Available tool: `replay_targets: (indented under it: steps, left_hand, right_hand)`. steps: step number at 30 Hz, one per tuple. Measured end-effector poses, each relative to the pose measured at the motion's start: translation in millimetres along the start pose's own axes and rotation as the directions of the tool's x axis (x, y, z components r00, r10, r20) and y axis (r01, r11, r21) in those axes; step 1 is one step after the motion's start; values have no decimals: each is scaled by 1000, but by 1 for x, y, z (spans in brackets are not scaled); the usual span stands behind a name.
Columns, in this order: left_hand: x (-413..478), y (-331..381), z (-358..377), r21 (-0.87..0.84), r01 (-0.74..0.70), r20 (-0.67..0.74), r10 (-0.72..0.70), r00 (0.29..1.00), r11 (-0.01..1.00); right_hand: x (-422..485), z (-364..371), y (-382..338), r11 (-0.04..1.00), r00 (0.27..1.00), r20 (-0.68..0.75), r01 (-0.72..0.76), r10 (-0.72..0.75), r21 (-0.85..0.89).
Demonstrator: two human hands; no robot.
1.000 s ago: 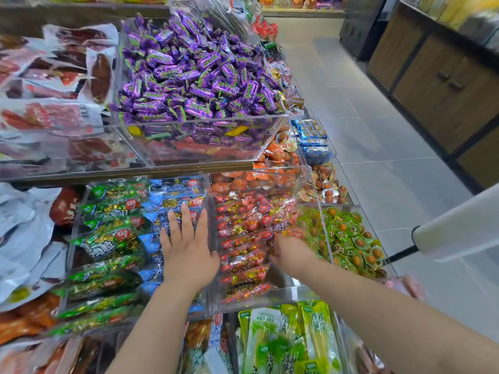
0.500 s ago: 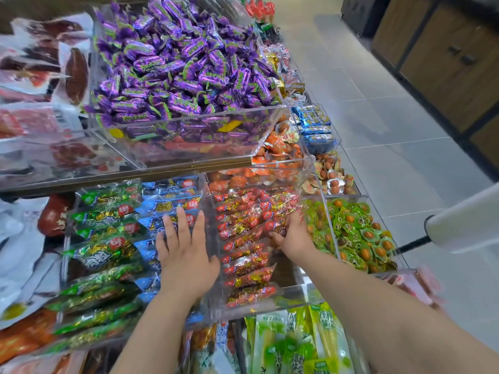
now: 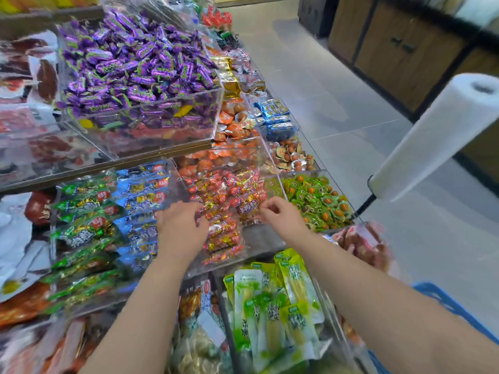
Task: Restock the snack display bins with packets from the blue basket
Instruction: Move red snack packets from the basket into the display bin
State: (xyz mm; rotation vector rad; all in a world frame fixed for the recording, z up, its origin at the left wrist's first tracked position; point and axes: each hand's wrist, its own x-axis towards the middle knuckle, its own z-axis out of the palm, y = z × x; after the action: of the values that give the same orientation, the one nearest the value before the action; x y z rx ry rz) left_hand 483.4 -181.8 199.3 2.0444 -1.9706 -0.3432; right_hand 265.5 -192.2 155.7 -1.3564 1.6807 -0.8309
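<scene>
Restocking of a clear snack bin [image 3: 256, 238], seen from the head camera. Red packets [image 3: 226, 190] are heaped in it at the middle of the view. The left hand [image 3: 181, 228] is laid across the bin's 9 o'clock wall, fingers bent down among the packets; the fingertips are hidden, so a grip cannot be confirmed. The right hand [image 3: 280, 215] is held at the 3 o'clock side, fingers curled and thumb brought against the forefinger beside a packet's edge; whether foil is pinched cannot be told. The blue basket [image 3: 442, 300], the source of stock, is shown only as a rim at 4 o'clock of the view, beyond the right forearm and well apart from the bin; its contents are not seen. Green and blue packets [image 3: 108, 225] are ranged in the neighbouring bin at 9 o'clock, round green snacks [image 3: 318, 201] at 3 o'clock. The step in hand is judged to be the levelling of the red packets. It is best done if the heap is drawn toward 5 o'clock, where bare floor of the bin is seen, packets are laid flat with labels upward, and none are pushed over the walls into the neighbouring bins. Light pressure is advised, since the contents may be crushed.
</scene>
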Motion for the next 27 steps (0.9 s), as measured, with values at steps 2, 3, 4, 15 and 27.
replay_targets:
  steps: [2, 3, 4, 15, 27]
  left_hand:
    - [-19, 27, 11, -76, -97, 22, 99, 995, 992]
    - [-30, 40, 20, -90, -133, 47, 138, 989, 987]
    - [-40, 53, 30, -120, -166, 88, 177, 980, 979]
    - [-157, 143, 125, -188, -182, 437, 248, 864, 965]
    - [-288, 184, 194, 10, 336, 898, -156, 411, 942]
  right_hand:
    - [-24, -15, 7, 999, 999, -27, -22, 23, 28]
    - [-36, -22, 14, 998, 998, -46, -35, 37, 44]
    - [-49, -29, 23, 997, 996, -67, -50, 54, 64]
    - [-241, -108, 180, 843, 825, -179, -508, 535, 176]
    - [-465, -141, 276, 386, 439, 92, -858, 894, 340]
